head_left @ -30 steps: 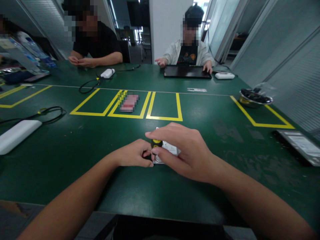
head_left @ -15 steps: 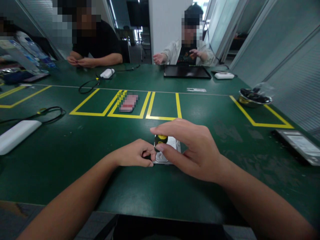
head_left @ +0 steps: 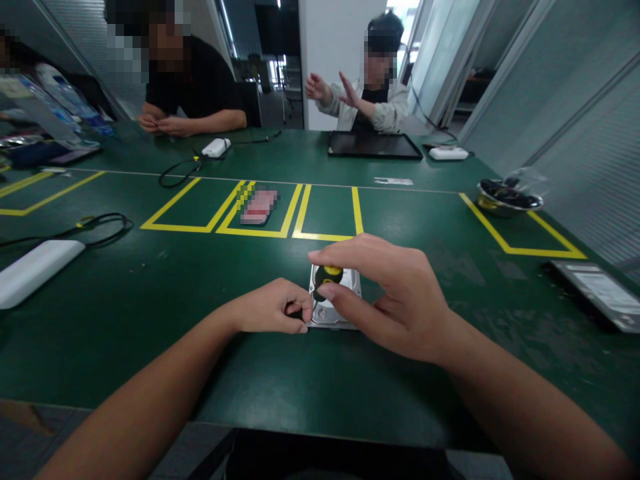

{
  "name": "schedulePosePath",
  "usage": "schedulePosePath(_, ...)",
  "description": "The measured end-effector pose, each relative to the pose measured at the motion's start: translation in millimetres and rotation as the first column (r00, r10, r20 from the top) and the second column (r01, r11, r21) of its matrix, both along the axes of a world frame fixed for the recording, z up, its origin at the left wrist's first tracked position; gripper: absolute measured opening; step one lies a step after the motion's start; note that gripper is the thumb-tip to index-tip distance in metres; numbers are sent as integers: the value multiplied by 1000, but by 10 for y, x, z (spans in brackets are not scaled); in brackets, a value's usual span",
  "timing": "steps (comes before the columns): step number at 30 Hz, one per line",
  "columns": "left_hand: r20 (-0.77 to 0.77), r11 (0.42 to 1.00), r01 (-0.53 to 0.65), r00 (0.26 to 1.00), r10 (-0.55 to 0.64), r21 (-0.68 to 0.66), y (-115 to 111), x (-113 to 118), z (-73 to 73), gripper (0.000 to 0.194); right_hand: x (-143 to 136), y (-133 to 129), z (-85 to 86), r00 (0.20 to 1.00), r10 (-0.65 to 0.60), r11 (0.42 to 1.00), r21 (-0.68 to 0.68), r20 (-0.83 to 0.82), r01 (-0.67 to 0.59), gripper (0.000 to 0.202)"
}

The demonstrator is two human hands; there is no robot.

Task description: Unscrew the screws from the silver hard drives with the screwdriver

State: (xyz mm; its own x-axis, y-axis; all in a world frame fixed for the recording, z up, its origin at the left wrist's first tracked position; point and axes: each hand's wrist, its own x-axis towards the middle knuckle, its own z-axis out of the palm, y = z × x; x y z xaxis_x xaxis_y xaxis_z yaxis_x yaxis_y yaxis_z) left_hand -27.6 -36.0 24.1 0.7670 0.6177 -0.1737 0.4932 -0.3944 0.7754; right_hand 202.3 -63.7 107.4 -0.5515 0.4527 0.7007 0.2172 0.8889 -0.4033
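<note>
A silver hard drive point(head_left: 334, 315) lies flat on the green table point(head_left: 270, 393), in front of me. My right hand point(head_left: 390, 293) has its thumb and fingers round the black and yellow handle of a small screwdriver point(head_left: 327, 281), which stands tilted over the drive, its shaft running down towards the drive's left edge. My left hand point(head_left: 275, 307) is curled at that left edge, fingertips pressed near the screwdriver's lower end. What lies inside its fingers is too hidden to make out.
A second hard drive point(head_left: 595, 293) and a bowl of dark items point(head_left: 510, 197) are on the right. A pink phone point(head_left: 259, 207) lies between yellow tape lines. A white power strip point(head_left: 40, 273) is left; two people sit opposite.
My right hand and the screwdriver's handle have shifted slightly right, and the handle leans more. My left hand has stayed in place. The person opposite on the right has raised both hands.
</note>
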Motion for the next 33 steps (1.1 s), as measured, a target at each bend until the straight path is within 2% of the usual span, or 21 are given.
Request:
schedulePosePath(6, -3, 1000, -10, 1000, 10, 19, -1, -8, -38, 13, 22, -25, 57, 999, -52, 999, 8, 9, 52, 26)
schedulePosePath(10, -24, 1000, 13, 1000, -12, 10, 4, -10, -20, 15, 35, -68, 110, 973, -228, 972, 60, 40, 226, 23)
schedulePosePath(15, -20, 999, 33, 999, -33, 4, 8, -21, -19, 15, 86, -98, 188, 880, -449, 889, 172, 156, 424, 24)
schedulePosePath(19, -60, 993, 120, 991, -121, -14, 11, -44, -48, 19, 171, -67, 255, 746, -590, 807, 237, 309, 540, 17)
schedulePosePath(22, -92, 988, 156, 984, -153, 19, 11, -56, -56, 18, 235, -44, 286, 624, -647, 754, 247, 438, 609, 12)
schedulePosePath(26, -111, 984, 170, 980, -163, 60, 0, -57, -32, 16, 262, -62, 291, 456, -740, 645, 330, 495, 689, 8)
schedulePosePath(29, -114, 981, 180, 979, -171, 78, -12, -51, -8, 15, 250, -95, 246, 315, -793, 558, 412, 522, 720, 4)
schedulePosePath(33, -124, 976, 188, 977, -175, 109, -23, -45, -3, 16, 277, -122, 79, 226, -804, 515, 455, 550, 727, 4)
